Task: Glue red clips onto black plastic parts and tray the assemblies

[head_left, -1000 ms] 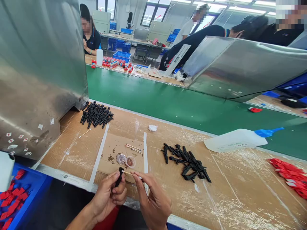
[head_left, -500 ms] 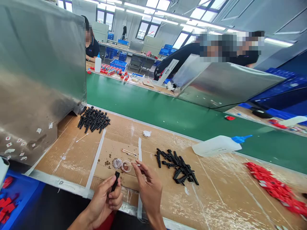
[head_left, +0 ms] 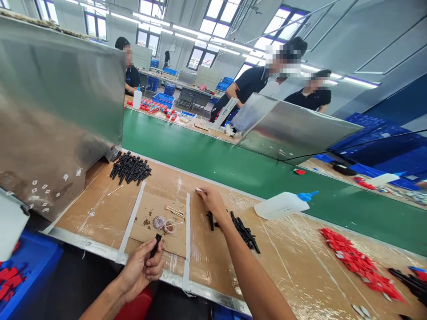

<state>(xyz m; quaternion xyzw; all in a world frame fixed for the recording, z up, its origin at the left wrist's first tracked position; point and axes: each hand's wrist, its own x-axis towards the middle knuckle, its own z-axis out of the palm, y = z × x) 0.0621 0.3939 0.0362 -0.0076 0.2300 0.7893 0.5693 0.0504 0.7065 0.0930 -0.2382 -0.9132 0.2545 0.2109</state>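
a: head view — what does the left hand (head_left: 142, 269) hold?
b: it is closed around a small black plastic part (head_left: 155, 243), gripped upright between thumb and fingers at the near edge of the tabletop (head_left: 300, 271), just in front of the cardboard sheet (head_left: 156, 209).

a: and the right hand (head_left: 211, 201)?
b: stretched forward over the tabletop, fingers pinched on a small whitish scrap (head_left: 200, 190) near the green conveyor belt (head_left: 233, 164). the forearm crosses above a loose pile of black parts (head_left: 245, 231).

a: what lies on the cardboard sheet?
b: two small clear round dishes (head_left: 164, 223) side by side, a thin stick resting at them, and two more thin sticks (head_left: 174, 210) just beyond.

a: surroundings?
b: a second heap of black parts (head_left: 129, 167) at the foot of the metal hood (head_left: 56, 115) on the left; a single swab (head_left: 115, 190) near it. a white squeeze bottle with a blue nozzle (head_left: 283, 205) lies on its side at the belt's edge. red parts (head_left: 353, 262) are scattered to the right — more sit in a blue bin (head_left: 20, 284) at lower left. other people stand or sit beyond the belt.
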